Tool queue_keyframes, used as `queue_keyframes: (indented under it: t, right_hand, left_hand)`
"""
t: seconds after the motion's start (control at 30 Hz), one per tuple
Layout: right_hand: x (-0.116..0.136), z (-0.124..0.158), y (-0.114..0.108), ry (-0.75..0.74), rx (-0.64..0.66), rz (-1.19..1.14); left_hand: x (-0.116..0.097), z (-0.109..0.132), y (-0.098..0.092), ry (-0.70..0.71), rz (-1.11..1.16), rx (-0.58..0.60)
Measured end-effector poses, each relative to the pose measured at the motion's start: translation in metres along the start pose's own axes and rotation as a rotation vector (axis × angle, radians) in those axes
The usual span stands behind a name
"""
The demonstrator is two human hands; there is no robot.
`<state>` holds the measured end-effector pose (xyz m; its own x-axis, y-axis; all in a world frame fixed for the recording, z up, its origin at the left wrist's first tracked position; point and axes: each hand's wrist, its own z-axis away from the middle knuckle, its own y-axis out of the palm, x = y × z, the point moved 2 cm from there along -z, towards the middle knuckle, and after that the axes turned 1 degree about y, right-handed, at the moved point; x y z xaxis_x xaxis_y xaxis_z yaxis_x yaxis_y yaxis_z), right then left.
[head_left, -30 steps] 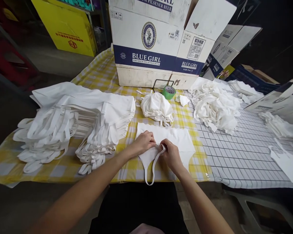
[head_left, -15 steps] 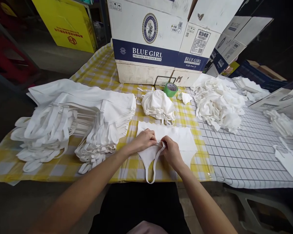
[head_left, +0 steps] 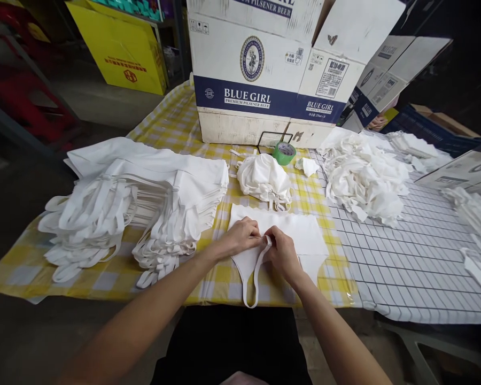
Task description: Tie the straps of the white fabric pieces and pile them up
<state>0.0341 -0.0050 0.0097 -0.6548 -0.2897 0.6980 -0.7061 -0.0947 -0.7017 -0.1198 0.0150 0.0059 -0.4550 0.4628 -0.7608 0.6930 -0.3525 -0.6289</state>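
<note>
A white strappy camisole [head_left: 294,230] lies flat in front of me, its straps toward my body. My left hand [head_left: 242,237] is closed in a pinch on the camisole's upper edge. Beside it, almost touching, my right hand [head_left: 282,254] pinches the base of a shoulder strap [head_left: 257,283], which loops down to the table's front edge. The other strap is hidden under my right hand and forearm. Just beyond the camisole sits a bunched white garment [head_left: 263,179] with thin straps.
To the left, a thick stack of white camisoles [head_left: 156,166] has its straps hanging forward. A roll of green tape [head_left: 284,153] stands before a large beer carton [head_left: 252,91]. Crumpled white cloth [head_left: 364,174] is heaped on the right. Part of another person's hand [head_left: 377,123] shows behind it.
The view has shifted slightly, so everything appears a little lower and farther right. Both hands stay close together on the camisole, with only slight finger movement.
</note>
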Motion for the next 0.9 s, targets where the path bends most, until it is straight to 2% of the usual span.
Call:
queue_keyframes:
  t: [0.17, 0.33, 0.47, 0.63, 0.73, 0.83, 0.9]
  right_hand:
    - [-0.001, 0.0, 0.001, 0.077, -0.002, -0.192]
    - [0.006, 0.015, 0.001, 0.215, 0.002, -0.542]
    - [0.015, 0.038, -0.002, 0.338, 0.079, -0.867]
    - [0.029, 0.06, -0.009, 0.475, 0.21, -1.222]
    - [0.044, 0.079, -0.019, 0.44, 0.269, -1.147]
    - [0.054, 0.105, -0.031, 0.251, 0.349, -0.791]
    - [0.049, 0.113, -0.043, 0.111, 0.336, -0.542]
  left_hand:
    - [-0.002, 0.002, 0.004, 0.007, -0.022, -0.08]
    - [-0.001, 0.003, 0.007, 0.012, -0.075, -0.094]
    - [-0.001, 0.008, 0.009, 0.0, -0.102, -0.091]
    - [-0.012, 0.015, 0.009, -0.02, -0.153, -0.095]
    - [-0.018, 0.021, 0.004, -0.016, -0.182, -0.069]
    - [-0.015, 0.026, -0.006, -0.05, -0.198, -0.079]
    - [-0.008, 0.025, -0.014, -0.126, -0.239, -0.175]
